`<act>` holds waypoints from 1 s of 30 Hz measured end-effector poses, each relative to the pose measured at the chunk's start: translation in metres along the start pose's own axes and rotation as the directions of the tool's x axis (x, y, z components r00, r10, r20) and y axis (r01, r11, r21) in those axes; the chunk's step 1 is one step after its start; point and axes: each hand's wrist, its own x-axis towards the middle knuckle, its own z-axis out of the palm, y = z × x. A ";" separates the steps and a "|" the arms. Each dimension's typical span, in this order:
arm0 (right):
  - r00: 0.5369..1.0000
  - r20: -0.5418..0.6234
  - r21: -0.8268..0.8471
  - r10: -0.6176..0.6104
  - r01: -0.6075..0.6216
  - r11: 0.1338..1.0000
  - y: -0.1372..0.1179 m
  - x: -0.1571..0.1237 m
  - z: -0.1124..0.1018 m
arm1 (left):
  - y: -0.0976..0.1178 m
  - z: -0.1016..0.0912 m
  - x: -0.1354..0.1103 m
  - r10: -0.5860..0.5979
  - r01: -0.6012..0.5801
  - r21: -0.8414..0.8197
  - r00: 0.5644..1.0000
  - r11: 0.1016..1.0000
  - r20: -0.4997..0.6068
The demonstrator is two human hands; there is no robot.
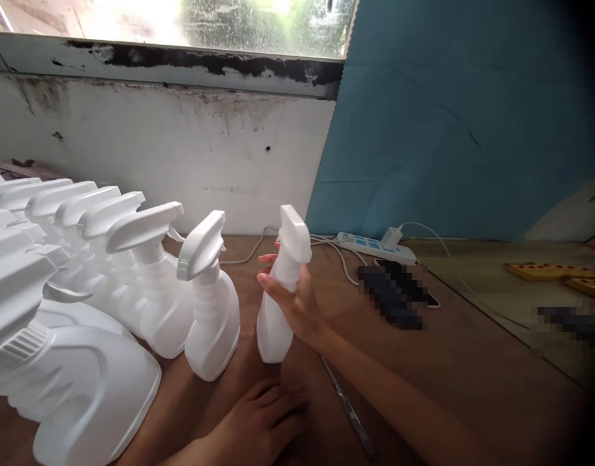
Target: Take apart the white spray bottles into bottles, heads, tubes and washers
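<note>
My right hand (302, 301) is closed around the neck of a white spray bottle (277, 327). The bottle stands almost upright over the brown table, its trigger head (293, 233) at the top. Some of the fingers are hidden behind it. Below, my left hand (263, 424) lies palm down on the table with its fingers stretched out, holding nothing. Just left of the held bottle stands another white spray bottle (214, 330), apart from it. A thin metal tool (348, 408) lies under my right forearm; its kind is not clear.
Several more white spray bottles (91, 382) crowd the left side in rows. Behind, a power strip (372, 246) with a plugged-in charger (391, 237) and cables lies along the wall. A phone (432, 299) and blurred dark patches lie to the right. A blue sheet (453, 129) covers the wall.
</note>
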 end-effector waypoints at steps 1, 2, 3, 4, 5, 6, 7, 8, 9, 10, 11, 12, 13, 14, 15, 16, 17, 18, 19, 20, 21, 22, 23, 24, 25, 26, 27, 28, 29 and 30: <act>1.000 -0.019 0.010 -0.021 0.021 1.000 0.005 -0.002 0.002 | 0.000 -0.001 0.000 0.000 0.000 0.003 1.000 1.000 -0.001; 0.999 -0.035 0.013 -0.037 0.038 0.999 0.010 -0.005 0.004 | 0.000 -0.002 0.001 -0.002 0.002 0.004 1.000 1.000 0.000; 0.998 -0.042 0.012 -0.043 0.043 0.999 0.015 -0.007 0.005 | 0.001 -0.002 0.001 -0.006 0.006 0.004 1.000 1.000 -0.001; 0.998 -0.038 0.011 -0.040 0.040 0.999 0.019 -0.010 0.007 | 0.001 -0.003 0.002 -0.012 0.012 0.003 1.000 1.000 0.005; 0.999 -0.026 0.014 -0.031 0.031 0.999 0.023 -0.012 0.008 | 0.002 -0.005 0.002 -0.019 0.019 0.002 1.000 1.000 0.017; 1.000 -0.012 0.024 -0.021 0.022 0.999 0.027 -0.015 0.009 | 0.003 -0.006 0.003 -0.024 0.024 -0.001 0.999 1.000 0.028; 1.000 -0.002 0.039 -0.015 0.016 0.999 0.029 -0.019 0.010 | 0.004 -0.009 0.004 -0.027 0.027 -0.005 0.999 1.000 0.038; 1.000 0.005 0.056 -0.012 0.012 0.998 0.032 -0.022 0.011 | 0.004 -0.011 0.004 -0.028 0.029 -0.010 0.998 1.000 0.052; 1.000 0.013 0.072 -0.009 0.008 0.997 0.033 -0.026 0.013 | 0.005 -0.013 0.005 -0.031 0.032 -0.015 0.997 0.999 0.065; 1.000 0.025 0.089 -0.006 0.004 0.996 0.034 -0.030 0.014 | 0.006 -0.015 0.005 -0.035 0.037 -0.021 0.996 0.999 0.079; 0.999 0.037 0.107 -0.007 0.003 0.994 0.035 -0.034 0.017 | 0.006 -0.017 0.006 -0.041 0.044 -0.030 0.995 0.999 0.092; 0.999 0.051 0.123 -0.012 0.005 0.992 0.036 -0.038 0.019 | 0.007 -0.018 0.006 -0.051 0.056 -0.039 0.993 0.998 0.104; 0.998 0.069 0.138 -0.015 0.005 0.990 0.037 -0.042 0.022 | 0.007 -0.018 0.006 -0.064 0.070 -0.049 0.991 0.996 0.114; 0.996 0.085 0.149 -0.016 0.003 0.989 0.038 -0.045 0.024 | 0.008 -0.018 0.006 -0.077 0.085 -0.060 0.990 0.995 0.120; 0.995 0.096 0.154 -0.015 0.000 0.988 0.038 -0.048 0.027 | 0.008 -0.018 0.005 -0.088 0.097 -0.068 0.989 0.993 0.121; 0.995 0.103 0.150 -0.009 -0.006 0.989 0.039 -0.050 0.028 | 0.008 -0.017 0.005 -0.098 0.107 -0.073 0.988 0.992 0.117; 0.994 0.106 0.141 0.000 -0.015 0.990 0.039 -0.052 0.030 | 0.008 -0.017 0.004 -0.100 0.108 -0.074 0.989 0.991 0.109; 0.994 0.111 0.127 0.010 -0.024 0.992 0.039 -0.053 0.030 | 0.008 -0.016 0.004 -0.096 0.103 -0.072 0.990 0.992 0.101; 0.993 0.116 0.111 0.019 -0.032 0.993 0.039 -0.053 0.030 | 0.008 -0.016 0.004 -0.087 0.094 -0.069 0.992 0.993 0.096; 0.992 0.128 0.098 0.021 -0.034 0.995 0.039 -0.054 0.029 | 0.008 -0.017 0.004 -0.080 0.086 -0.062 0.992 0.994 0.092; 0.989 0.147 0.085 0.021 -0.034 0.996 0.038 -0.054 0.027 | 0.007 -0.017 0.004 -0.075 0.081 -0.056 0.993 0.995 0.091; 0.986 0.168 0.068 0.021 -0.032 0.997 0.037 -0.054 0.024 | 0.007 -0.018 0.005 -0.074 0.079 -0.053 0.993 0.995 0.097; 0.982 0.186 0.044 0.016 -0.025 0.999 0.036 -0.055 0.021 | 0.007 -0.018 0.006 -0.075 0.081 -0.052 0.991 0.995 0.108; 0.981 0.196 0.008 0.009 -0.011 1.000 0.035 -0.055 0.017 | 0.006 -0.019 0.006 -0.077 0.084 -0.055 0.990 0.995 0.118; 0.981 0.192 -0.046 0.006 0.003 0.999 0.034 -0.056 0.012 | 0.006 -0.018 0.006 -0.077 0.085 -0.063 0.989 0.994 0.127; 0.984 0.176 -0.117 0.009 0.012 0.993 0.033 -0.057 0.006 | 0.005 -0.017 0.006 -0.075 0.085 -0.073 0.988 0.994 0.133; 0.988 0.152 -0.200 0.017 0.014 0.980 0.032 -0.059 -0.001 | 0.005 -0.016 0.006 -0.070 0.081 -0.082 0.989 0.993 0.132; 0.991 0.129 -0.290 0.026 0.013 0.957 0.030 -0.061 -0.009 | 0.004 -0.014 0.005 -0.069 0.080 -0.086 0.990 0.993 0.122; 0.993 0.114 -0.378 0.041 0.006 0.926 0.029 -0.065 -0.017 | 0.003 -0.012 0.004 -0.067 0.076 -0.086 0.992 0.993 0.111; 0.992 0.112 -0.460 0.055 0.002 0.888 0.028 -0.070 -0.026 | 0.003 -0.011 0.003 -0.066 0.075 -0.084 0.993 0.994 0.101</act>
